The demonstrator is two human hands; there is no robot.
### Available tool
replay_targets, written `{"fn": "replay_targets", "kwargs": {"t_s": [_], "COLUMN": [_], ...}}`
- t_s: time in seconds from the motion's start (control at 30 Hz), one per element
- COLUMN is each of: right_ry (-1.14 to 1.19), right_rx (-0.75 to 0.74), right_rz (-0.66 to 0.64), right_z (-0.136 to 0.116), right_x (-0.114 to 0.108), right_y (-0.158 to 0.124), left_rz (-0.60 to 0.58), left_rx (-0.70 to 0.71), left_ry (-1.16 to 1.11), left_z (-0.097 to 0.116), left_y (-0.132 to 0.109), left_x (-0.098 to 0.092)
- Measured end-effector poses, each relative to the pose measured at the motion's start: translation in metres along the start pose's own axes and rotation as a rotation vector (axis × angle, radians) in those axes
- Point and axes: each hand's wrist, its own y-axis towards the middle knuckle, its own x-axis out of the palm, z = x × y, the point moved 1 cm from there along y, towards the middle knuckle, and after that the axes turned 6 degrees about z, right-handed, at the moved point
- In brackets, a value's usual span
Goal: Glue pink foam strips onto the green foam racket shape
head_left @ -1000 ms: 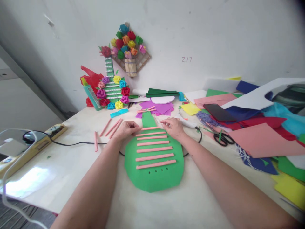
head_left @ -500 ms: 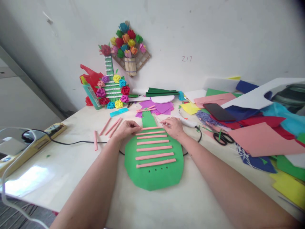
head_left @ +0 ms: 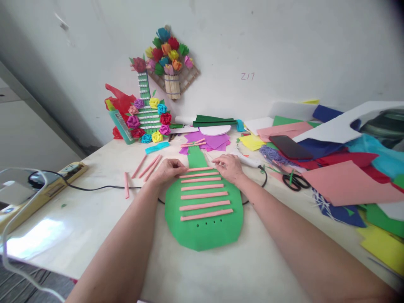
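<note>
pink paper roll (head_left: 199, 169) runs left-right across green guitar-shaped cutout (head_left: 203, 237); left hand (head_left: 170, 171) pinches its left end, right hand (head_left: 229, 168) beside its right; i can't tell that grip.

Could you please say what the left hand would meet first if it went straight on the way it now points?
The left hand would likely first meet the left end of the pink strip between it and the right hand; it seems right at that end, though contact is unclear.
</note>
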Motion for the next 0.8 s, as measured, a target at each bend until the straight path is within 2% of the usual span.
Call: {"fn": "replay_targets", "kwargs": {"t_s": [0.8], "right_ry": [0.002], "right_rx": [0.009], "right_rz": [-0.023], "right_z": [0.0001], "right_x": [0.0006], "right_y": [-0.0002], "left_rz": [-0.022], "left_rx": [-0.004], "left_ry": [0.016], "left_z": [0.0014], "left_y": [0.0011], "left_x": [0.0003]}}
